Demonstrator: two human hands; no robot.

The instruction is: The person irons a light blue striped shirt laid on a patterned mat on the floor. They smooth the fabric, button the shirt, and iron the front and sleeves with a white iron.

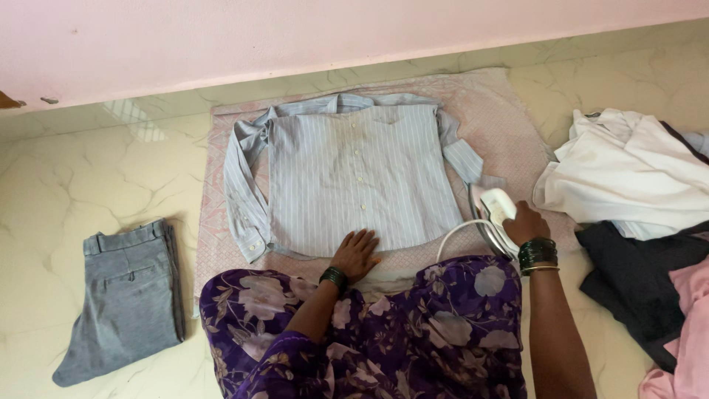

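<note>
Your left hand [356, 253] lay flat, fingers spread, on the striped shirt's [362, 177] hem on the pink mat [502, 111]. Your right hand [526, 222] gripped the white iron [496, 214] beside it. Keeping the fabric taut looked wise.

Soft, even daylight; window glare on floor [133, 122]; sharp focus.

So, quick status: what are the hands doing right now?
Left hand flat on shirt hem. Right hand gripping iron, standing beside shirt on mat. Clothes pile lies to the right.
</note>
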